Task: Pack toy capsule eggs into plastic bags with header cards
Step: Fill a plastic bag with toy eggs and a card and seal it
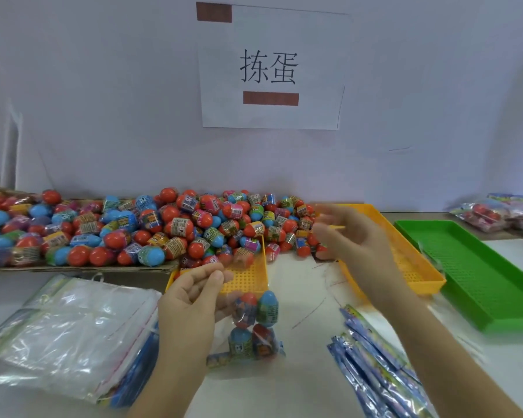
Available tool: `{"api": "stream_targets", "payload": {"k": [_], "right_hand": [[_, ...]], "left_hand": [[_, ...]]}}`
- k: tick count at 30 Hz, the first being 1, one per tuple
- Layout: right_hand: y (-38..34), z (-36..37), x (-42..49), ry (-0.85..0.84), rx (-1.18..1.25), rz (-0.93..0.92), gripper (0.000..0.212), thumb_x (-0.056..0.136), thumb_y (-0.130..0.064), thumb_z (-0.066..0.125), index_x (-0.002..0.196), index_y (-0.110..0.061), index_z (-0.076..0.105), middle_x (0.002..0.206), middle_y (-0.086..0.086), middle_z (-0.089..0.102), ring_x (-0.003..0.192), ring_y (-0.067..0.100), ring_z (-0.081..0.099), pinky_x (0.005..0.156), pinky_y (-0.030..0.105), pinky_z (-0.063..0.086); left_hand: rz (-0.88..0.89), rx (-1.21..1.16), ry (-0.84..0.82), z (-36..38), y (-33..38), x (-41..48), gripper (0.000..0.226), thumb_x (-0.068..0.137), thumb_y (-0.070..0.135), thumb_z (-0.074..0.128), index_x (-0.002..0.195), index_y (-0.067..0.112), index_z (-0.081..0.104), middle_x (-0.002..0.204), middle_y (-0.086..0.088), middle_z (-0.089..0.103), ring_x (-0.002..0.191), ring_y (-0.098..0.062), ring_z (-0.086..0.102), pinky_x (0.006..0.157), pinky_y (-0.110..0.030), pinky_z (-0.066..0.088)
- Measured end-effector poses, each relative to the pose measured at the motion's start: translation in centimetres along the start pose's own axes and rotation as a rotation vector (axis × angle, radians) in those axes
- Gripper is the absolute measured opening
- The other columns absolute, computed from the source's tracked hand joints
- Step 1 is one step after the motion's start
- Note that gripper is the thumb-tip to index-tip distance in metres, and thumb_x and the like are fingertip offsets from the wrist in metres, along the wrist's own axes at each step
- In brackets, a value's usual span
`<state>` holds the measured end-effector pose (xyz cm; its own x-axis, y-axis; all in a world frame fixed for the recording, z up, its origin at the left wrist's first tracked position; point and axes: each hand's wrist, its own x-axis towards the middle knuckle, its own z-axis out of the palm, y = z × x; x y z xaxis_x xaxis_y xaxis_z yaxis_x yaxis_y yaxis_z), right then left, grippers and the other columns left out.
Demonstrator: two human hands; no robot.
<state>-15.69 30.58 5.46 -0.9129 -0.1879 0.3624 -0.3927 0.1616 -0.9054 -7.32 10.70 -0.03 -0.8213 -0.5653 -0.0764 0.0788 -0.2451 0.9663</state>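
Observation:
My left hand pinches the top of a clear plastic bag that hangs below it with several capsule eggs inside, red and blue. A colourful header card shows at the bag's bottom edge. My right hand hovers with fingers apart and blurred, over the right end of the big pile of red and blue capsule eggs. It holds nothing that I can see.
A stack of empty clear bags lies at the left. Blue header cards lie at the lower right. Two yellow trays and a green tray sit ahead; packed bags rest far right.

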Motion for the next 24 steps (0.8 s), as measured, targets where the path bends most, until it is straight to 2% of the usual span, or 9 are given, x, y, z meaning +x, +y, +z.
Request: {"api": "stream_targets", "payload": {"k": [2, 4, 6, 8, 12, 15, 18, 21, 24], "right_hand": [[0.8, 2.7, -2.0, -0.291, -0.037, 0.198, 0.078, 0.057, -0.064, 0.079, 0.126, -0.045, 0.049, 0.113, -0.019, 0.061, 0.099, 0.000, 0.062, 0.076, 0.023, 0.056], [1.9, 4.7, -3.1, -0.445, -0.001, 0.323, 0.088, 0.055, -0.059, 0.083, 0.132, -0.044, 0.043, 0.121, -0.017, 0.058, 0.109, -0.001, 0.058, 0.081, 0.018, 0.053], [2.4, 5.6, -3.4, -0.394, 0.090, 0.356, 0.085, 0.056, -0.050, 0.087, 0.131, -0.035, 0.050, 0.114, -0.009, 0.066, 0.103, 0.005, 0.064, 0.080, 0.021, 0.053], [2.7, 5.6, -3.2, -0.295, 0.141, 0.364, 0.076, 0.054, -0.048, 0.083, 0.123, -0.032, 0.057, 0.101, -0.006, 0.071, 0.085, 0.009, 0.068, 0.066, 0.018, 0.051], [2.9, 5.0, -3.6, -0.281, 0.236, 0.328, 0.040, 0.056, -0.048, 0.076, 0.091, -0.029, 0.076, 0.083, -0.002, 0.072, 0.068, 0.009, 0.063, 0.056, 0.020, 0.049], [2.8, 5.1, -3.9, -0.249, 0.371, 0.330, 0.029, 0.058, -0.040, 0.076, 0.078, -0.020, 0.078, 0.073, 0.004, 0.071, 0.060, 0.013, 0.062, 0.049, 0.023, 0.049], [2.6, 5.2, -3.9, -0.195, 0.478, 0.338, 0.025, 0.059, -0.034, 0.076, 0.073, -0.014, 0.077, 0.069, 0.007, 0.069, 0.053, 0.013, 0.059, 0.046, 0.022, 0.047], [2.5, 5.1, -4.1, -0.184, 0.509, 0.360, 0.021, 0.063, -0.031, 0.075, 0.074, -0.013, 0.076, 0.070, 0.006, 0.069, 0.052, 0.013, 0.059, 0.045, 0.023, 0.047], [2.4, 5.3, -4.2, -0.183, 0.520, 0.379, 0.016, 0.070, -0.026, 0.071, 0.075, -0.012, 0.075, 0.070, 0.006, 0.068, 0.051, 0.012, 0.058, 0.045, 0.022, 0.047]], "left_hand": [[-0.010, -0.028, 0.011, -0.1, 0.2, -0.1, 0.013, 0.092, 0.007, 0.059, 0.096, 0.016, 0.068, 0.079, 0.004, 0.076, 0.064, -0.016, 0.073, 0.049, -0.019, 0.054], [-0.009, -0.051, 0.019, -0.1, 0.4, -0.1, 0.014, 0.093, 0.007, 0.059, 0.095, 0.017, 0.069, 0.079, 0.002, 0.076, 0.066, -0.018, 0.074, 0.049, -0.020, 0.055], [-0.018, -0.068, 0.022, -0.2, 0.5, 0.0, 0.014, 0.093, 0.008, 0.059, 0.094, 0.017, 0.069, 0.080, 0.002, 0.076, 0.067, -0.017, 0.074, 0.050, -0.020, 0.055], [-0.036, -0.090, 0.021, -0.2, 0.5, 0.1, 0.014, 0.092, 0.008, 0.060, 0.095, 0.017, 0.070, 0.083, 0.000, 0.077, 0.069, -0.016, 0.074, 0.050, -0.021, 0.055], [-0.073, -0.161, -0.004, -0.2, 0.6, 0.1, 0.013, 0.090, 0.009, 0.060, 0.096, 0.015, 0.070, 0.086, -0.004, 0.077, 0.069, -0.017, 0.074, 0.050, -0.023, 0.055], [-0.073, -0.203, -0.049, -0.1, 0.7, 0.0, 0.018, 0.082, 0.013, 0.065, 0.100, 0.014, 0.069, 0.088, -0.005, 0.077, 0.068, -0.018, 0.074, 0.050, -0.024, 0.055], [-0.045, -0.261, -0.130, 0.0, 1.0, -0.2, 0.044, 0.064, 0.023, 0.072, 0.107, 0.016, 0.068, 0.095, -0.005, 0.077, 0.078, -0.019, 0.075, 0.054, -0.025, 0.057], [-0.085, -0.227, -0.250, 0.0, 0.9, -0.5, 0.060, 0.057, 0.031, 0.079, 0.114, 0.015, 0.067, 0.102, -0.006, 0.076, 0.085, -0.020, 0.074, 0.060, -0.027, 0.058], [-0.150, -0.151, -0.286, 0.2, 0.4, -0.7, 0.052, 0.061, 0.033, 0.075, 0.107, 0.010, 0.072, 0.099, -0.011, 0.076, 0.080, -0.021, 0.073, 0.065, -0.030, 0.060]]}}
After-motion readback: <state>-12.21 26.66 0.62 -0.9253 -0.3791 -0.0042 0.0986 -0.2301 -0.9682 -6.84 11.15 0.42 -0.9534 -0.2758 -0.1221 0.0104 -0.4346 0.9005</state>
